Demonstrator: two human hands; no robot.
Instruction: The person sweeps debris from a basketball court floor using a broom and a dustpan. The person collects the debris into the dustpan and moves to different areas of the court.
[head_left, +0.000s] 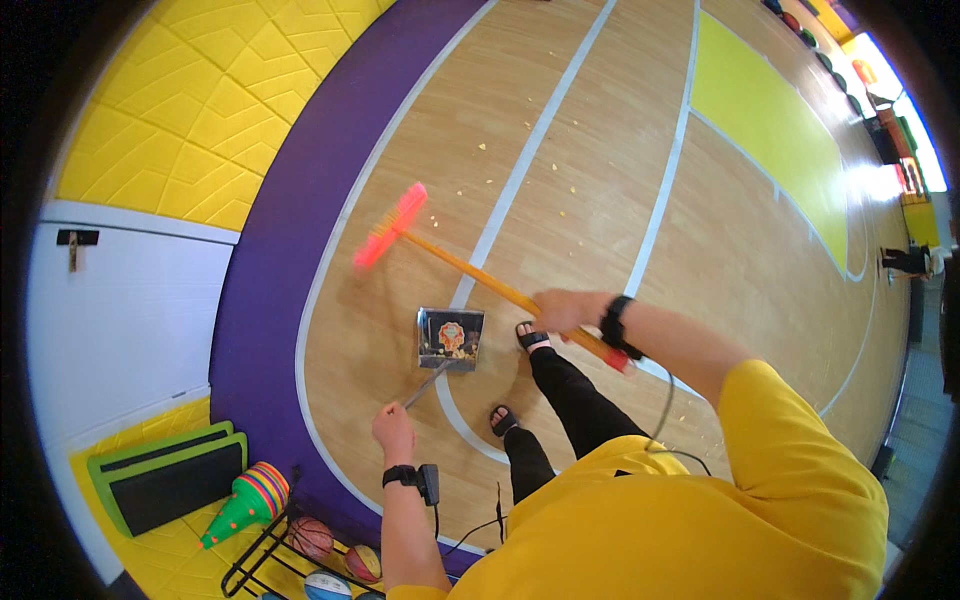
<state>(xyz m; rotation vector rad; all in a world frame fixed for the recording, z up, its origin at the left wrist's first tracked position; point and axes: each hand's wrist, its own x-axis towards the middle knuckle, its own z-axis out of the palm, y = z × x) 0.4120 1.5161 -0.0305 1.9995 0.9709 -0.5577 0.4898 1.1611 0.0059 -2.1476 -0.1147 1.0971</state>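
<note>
My right hand (561, 309) is closed around the orange handle of a push broom (480, 276). The broom's pink-red head (391, 227) is blurred and appears raised above the floor. In my left hand (394, 427) is the thin metal handle of a long-handled dustpan (450, 337). The dustpan's dark pan lies in front of my feet and holds yellowish crumbs and a colourful piece with writing. Scattered pale yellow bits (555, 166) lie on the wood-pattern court floor (600, 217) beyond the broom head.
A ball rack (259, 555) with several basketballs (311, 538) stands at lower left. Stacked cones (251, 499) and green-edged black boards (176, 480) are beside it. A white door (135, 330) and yellow padded wall (202, 112) line the left. Another person (907, 260) is at far right.
</note>
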